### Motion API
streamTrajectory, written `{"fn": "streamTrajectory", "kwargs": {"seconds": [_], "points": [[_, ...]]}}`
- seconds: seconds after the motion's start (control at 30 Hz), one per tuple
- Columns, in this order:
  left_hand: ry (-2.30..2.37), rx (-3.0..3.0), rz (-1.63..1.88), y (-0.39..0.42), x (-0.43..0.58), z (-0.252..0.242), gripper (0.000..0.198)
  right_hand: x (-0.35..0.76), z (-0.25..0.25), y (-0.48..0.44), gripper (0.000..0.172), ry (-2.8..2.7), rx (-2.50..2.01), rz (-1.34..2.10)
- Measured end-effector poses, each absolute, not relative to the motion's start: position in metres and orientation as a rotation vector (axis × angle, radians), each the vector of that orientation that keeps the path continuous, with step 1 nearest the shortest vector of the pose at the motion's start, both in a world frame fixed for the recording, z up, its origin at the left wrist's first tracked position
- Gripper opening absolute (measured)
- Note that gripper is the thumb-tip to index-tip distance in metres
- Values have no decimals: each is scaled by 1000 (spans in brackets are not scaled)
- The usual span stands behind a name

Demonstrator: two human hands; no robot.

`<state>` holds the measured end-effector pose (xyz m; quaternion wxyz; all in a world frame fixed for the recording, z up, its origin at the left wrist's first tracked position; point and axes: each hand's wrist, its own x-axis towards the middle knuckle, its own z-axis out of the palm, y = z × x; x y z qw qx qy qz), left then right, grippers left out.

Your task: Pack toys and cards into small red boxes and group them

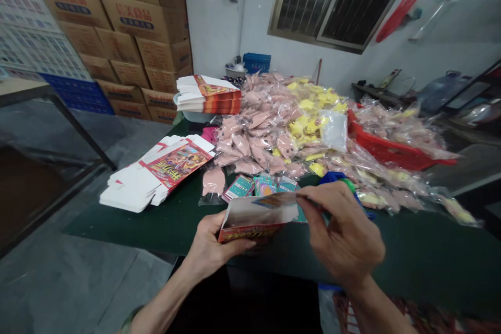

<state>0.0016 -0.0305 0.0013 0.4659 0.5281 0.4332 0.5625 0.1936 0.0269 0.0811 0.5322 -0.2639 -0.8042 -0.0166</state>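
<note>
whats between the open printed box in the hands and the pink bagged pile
In the head view, small teal-and-pink printed card packets lie on the dark green tabletop.

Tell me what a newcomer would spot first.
The heap of pink and yellow plastic-bagged goods fills the middle of the green-topped table, beside a red crate on the right. In the foreground, the left hand and right hand hold a half-folded printed box. Brown cartons tower behind at upper left.

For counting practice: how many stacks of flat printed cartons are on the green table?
2. One carton stack lies near the left edge of the green table; the other stack sits farther back on a white tub. Others may hide behind the bagged goods.
</note>
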Motion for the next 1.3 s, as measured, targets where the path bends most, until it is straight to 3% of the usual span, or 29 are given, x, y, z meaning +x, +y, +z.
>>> {"fn": "streamTrajectory", "kwargs": {"seconds": [0.17, 0.3, 0.5, 0.6, 0.77, 0.87, 0.97, 1.13, 1.3], "points": [[1016, 1282, 1390, -29, 4, 3, 32, 186, 71, 22, 33, -2086, -614, -230], [1023, 1226, 1405, -28, 6, -2, 32, 176, 50, 16, 46, -2043, -584, -309], [1096, 1355, 1454, -24, 8, -10, 22, 157, 33, 2, 21, -1975, -713, -304], [1152, 1450, 1510, -24, 11, -11, 19, 157, 35, 0, 26, -2093, -732, -185], [1420, 1468, 1807, -25, 17, -21, 63, 174, 22, 7, 51, -1774, -771, 65], [1492, 1636, 2093, -18, 16, -32, 79, 176, 7, 14, 49, -1544, -911, 502], [1373, 1955, 2196, -9, 10, -37, 73, 171, -6, 22, 40, -1480, -823, 715], [1242, 2116, 2018, -14, -3, -33, 66, 173, -22, 28, 48, -1631, -651, 442], [1142, 1934, 1941, -34, -5, -15, 33, 186, -19, 24, 50, -1777, -583, 424]]}}
